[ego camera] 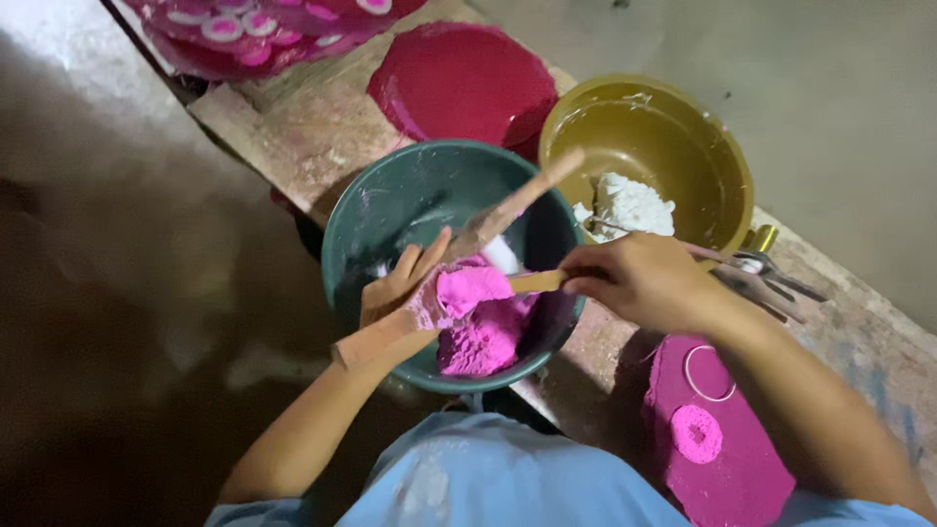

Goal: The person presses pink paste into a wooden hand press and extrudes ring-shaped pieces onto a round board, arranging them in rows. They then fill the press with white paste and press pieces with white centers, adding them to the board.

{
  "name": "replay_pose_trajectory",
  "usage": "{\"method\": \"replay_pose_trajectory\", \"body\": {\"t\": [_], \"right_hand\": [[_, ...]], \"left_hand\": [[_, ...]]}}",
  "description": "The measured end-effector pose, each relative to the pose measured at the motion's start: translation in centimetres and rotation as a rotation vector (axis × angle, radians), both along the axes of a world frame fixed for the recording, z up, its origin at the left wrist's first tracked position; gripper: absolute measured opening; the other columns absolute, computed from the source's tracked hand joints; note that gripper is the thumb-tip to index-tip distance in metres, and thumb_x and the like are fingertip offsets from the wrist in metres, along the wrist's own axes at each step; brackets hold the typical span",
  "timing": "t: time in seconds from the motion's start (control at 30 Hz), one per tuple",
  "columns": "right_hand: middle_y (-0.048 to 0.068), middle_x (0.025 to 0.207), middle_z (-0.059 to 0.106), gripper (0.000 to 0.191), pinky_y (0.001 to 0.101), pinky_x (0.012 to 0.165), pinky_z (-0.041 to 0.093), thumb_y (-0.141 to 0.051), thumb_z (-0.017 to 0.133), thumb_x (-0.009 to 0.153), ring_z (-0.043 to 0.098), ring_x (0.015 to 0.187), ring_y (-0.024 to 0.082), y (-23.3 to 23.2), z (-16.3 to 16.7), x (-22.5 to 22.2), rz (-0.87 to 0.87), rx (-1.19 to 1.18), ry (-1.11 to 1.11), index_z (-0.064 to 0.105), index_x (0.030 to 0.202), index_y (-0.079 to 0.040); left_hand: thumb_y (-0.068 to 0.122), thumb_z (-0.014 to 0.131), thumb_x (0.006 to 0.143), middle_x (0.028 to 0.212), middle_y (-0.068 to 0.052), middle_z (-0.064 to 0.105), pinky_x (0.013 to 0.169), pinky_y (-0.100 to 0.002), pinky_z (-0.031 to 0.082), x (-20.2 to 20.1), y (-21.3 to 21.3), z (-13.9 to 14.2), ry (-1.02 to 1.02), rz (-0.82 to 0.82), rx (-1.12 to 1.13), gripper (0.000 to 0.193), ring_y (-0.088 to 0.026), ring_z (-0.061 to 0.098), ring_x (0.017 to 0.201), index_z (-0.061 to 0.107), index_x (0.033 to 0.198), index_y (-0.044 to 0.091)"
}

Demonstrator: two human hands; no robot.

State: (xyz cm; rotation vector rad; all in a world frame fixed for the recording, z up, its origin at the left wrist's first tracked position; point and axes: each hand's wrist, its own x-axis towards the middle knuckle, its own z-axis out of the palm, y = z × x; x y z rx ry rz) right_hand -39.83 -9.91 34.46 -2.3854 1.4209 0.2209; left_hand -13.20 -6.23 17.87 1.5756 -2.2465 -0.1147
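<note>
While we look down from the head view, our left hand (405, 288) sits at the 9 o'clock edge of the green bowl (363, 210), fingers partly curled, palm smeared pink, pressing a lump of pink dough (468, 289) against itself. It also touches a wooden stick (517, 203) that slants up toward 1 o'clock over the bowl; whether the fingers fully grip the stick we cannot tell. Our right hand (639, 281) is at the bowl's 3 o'clock rim, closed around a short wooden handle (537, 281) whose tip points at 9 o'clock into the dough. More pink dough (483, 342) piles at the bowl's 6 o'clock, inside the wall.

At 1 o'clock from the green bowl, touching it, stands a yellow-brown bowl (673, 146) with a white clump (630, 205) in it. Metal tools (766, 268) lie just beside that bowl, at its 5 o'clock, behind our right wrist. A round dark pink disc (459, 83) lies at 12 o'clock. A flat pink sheet (722, 459) with a ring mark and a small pink ring (697, 433) lies under our right forearm at 5 o'clock. Pink trays with white rings (244, 29) sit at 11 o'clock, well apart. All rest on a worn wooden board (293, 137).
</note>
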Motion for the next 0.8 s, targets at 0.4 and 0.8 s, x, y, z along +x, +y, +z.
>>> {"method": "replay_pose_trajectory", "body": {"t": [0.4,0.8], "right_hand": [[0.004,0.087,0.066,0.037,0.0344,0.051,0.055,-0.019,0.062,0.081,0.071,0.072,0.022,5.8,-2.2,0.4,0.553,-0.621,0.237,0.065,0.116,-0.011],[0.008,0.085,0.069,0.035,0.0424,0.048,0.055,-0.014,0.059,0.086,0.071,0.064,0.028,4.2,0.7,2.0,0.438,-0.495,0.158,0.067,0.12,-0.014]], "left_hand": [[0.023,0.064,0.092,0.151,-0.002,0.055,0.121,-0.048,0.047,-2.0,-0.4,-6.7,0.266,-0.117,-0.116,0.054,-0.03,0.057,0.141,0.052,0.145,0.024],[0.036,0.069,0.083,0.156,-0.007,0.044,0.102,-0.046,0.05,-3.7,0.3,1.5,0.193,0.049,-0.156,0.062,-0.032,0.051,0.135,0.051,0.142,0.028]]}}
